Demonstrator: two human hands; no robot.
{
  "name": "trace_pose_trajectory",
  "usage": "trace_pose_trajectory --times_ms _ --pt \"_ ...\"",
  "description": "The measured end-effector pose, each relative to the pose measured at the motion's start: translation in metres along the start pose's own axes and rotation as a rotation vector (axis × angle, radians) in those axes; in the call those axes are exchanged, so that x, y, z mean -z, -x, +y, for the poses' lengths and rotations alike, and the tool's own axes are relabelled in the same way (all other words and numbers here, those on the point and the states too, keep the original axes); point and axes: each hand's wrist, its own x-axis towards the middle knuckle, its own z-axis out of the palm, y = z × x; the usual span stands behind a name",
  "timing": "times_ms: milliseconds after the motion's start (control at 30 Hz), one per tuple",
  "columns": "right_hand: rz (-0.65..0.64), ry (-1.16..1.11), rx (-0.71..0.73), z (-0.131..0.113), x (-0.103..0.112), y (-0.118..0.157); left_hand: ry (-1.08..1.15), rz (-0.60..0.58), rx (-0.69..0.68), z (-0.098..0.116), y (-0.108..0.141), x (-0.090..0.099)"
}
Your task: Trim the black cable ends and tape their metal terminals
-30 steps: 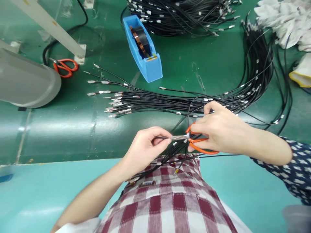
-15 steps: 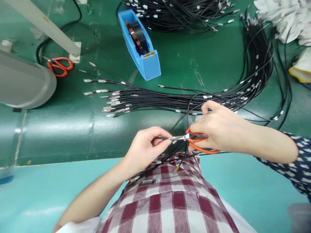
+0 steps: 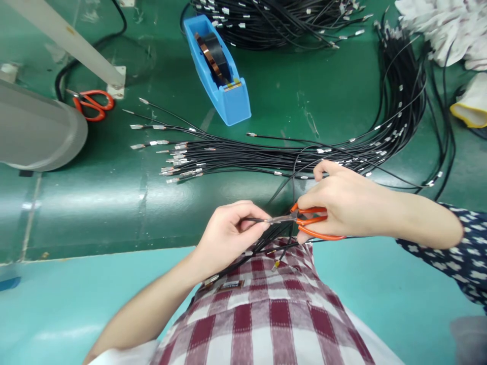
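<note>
My left hand (image 3: pixel 232 233) pinches a thin black cable (image 3: pixel 253 219) between thumb and forefinger, close to its end. My right hand (image 3: pixel 335 203) grips orange-handled scissors (image 3: pixel 317 223), with fingers in and around the loops. The scissor blades point left and reach the cable end at my left fingertips; whether they touch the wire I cannot tell. Below both hands, more black cables (image 3: pixel 266 238) hang over the table edge onto a red-and-white checked apron (image 3: pixel 262 314). A bundle of black cables (image 3: pixel 247 154) with white-tagged ends lies on the green table just beyond my hands.
A blue tape dispenser (image 3: pixel 232 104) stands beyond the bundle. Other orange scissors (image 3: pixel 93 104) lie at left by a grey cylinder (image 3: pixel 41 126) and a white post (image 3: pixel 76 45). Another cable pile (image 3: pixel 281 25) is at the back, with white gloves (image 3: pixel 449 30) at far right.
The scissors have turned slightly in my right hand, and their blades look darker and sit a little lower. My left hand stays nearly still, pinching the cable.
</note>
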Motion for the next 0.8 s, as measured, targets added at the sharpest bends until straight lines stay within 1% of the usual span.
trace_pose_trajectory --times_ms 167,267,400,567,600,700,800 --pt "0.034 0.085 0.018 -0.005 0.004 0.002 -0.006 0.008 0.000 0.001 0.000 -0.001" --pt "0.028 0.137 0.017 -0.008 0.003 0.003 -0.005 0.026 -0.006 0.003 0.000 -0.003" --pt "0.016 0.173 0.053 -0.008 0.002 0.002 -0.025 0.068 -0.030 0.003 0.002 -0.005" --pt "-0.065 0.210 0.050 -0.010 0.004 0.000 -0.079 0.061 -0.058 0.004 0.005 -0.005" --pt "-0.061 0.203 0.042 -0.011 0.004 0.001 -0.094 0.061 -0.057 0.003 0.006 -0.004" --pt "0.013 0.159 0.039 -0.010 0.006 0.003 -0.106 0.070 -0.075 0.000 0.006 -0.003" --pt "0.069 0.175 0.050 -0.010 0.006 0.005 -0.105 0.070 -0.099 -0.004 0.005 -0.004"
